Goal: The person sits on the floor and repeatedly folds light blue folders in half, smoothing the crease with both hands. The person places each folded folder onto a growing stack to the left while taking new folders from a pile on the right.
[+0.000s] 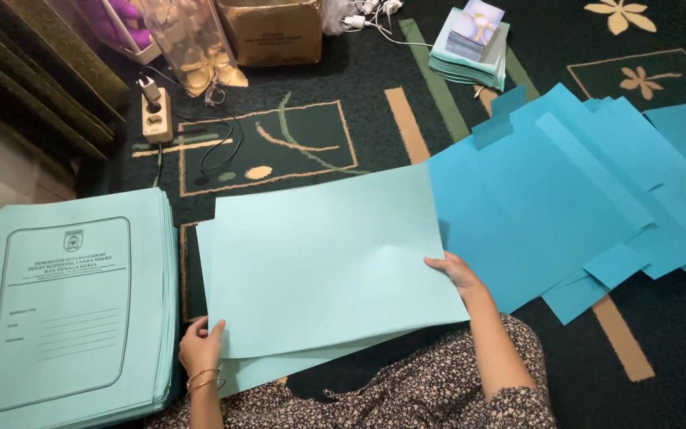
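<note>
Scanning order: left edge to right edge of the head view.
Printed stack: tall pile of pale green card folders [69,306] with a black printed frame on the top cover, lying at the far left on the dark patterned carpet [311,87].
Power strip: cream plastic socket strip [156,115] with a plug in it, above the pile; its black cable trails to the right.
Background: clear plastic bag of small items [192,44] and brown cardboard box [271,30] along the top edge.
Left hand: left hand [200,343], gold bangle on the wrist, fingers curled over the lower left corner of the top sheet, gripping it from the edge.
Held item: large blank pale green card sheet [331,258], lying nearly flat in front of the person's lap, with a second sheet of the same colour directly beneath it and offset to the lower left.
Right hand: right hand [456,272], fingers pressed flat on the right edge of the same sheet; whether the thumb is under the sheet cannot be told.
Small stack: neat pile of pale green folders [470,49] at top centre, a small card on top.
Blue spread: fanned overlapping bright blue card sheets [581,199], just right of the held sheet and partly under its right edge.
Clothing: dark floral fabric [430,393] over the lap at the bottom.
</note>
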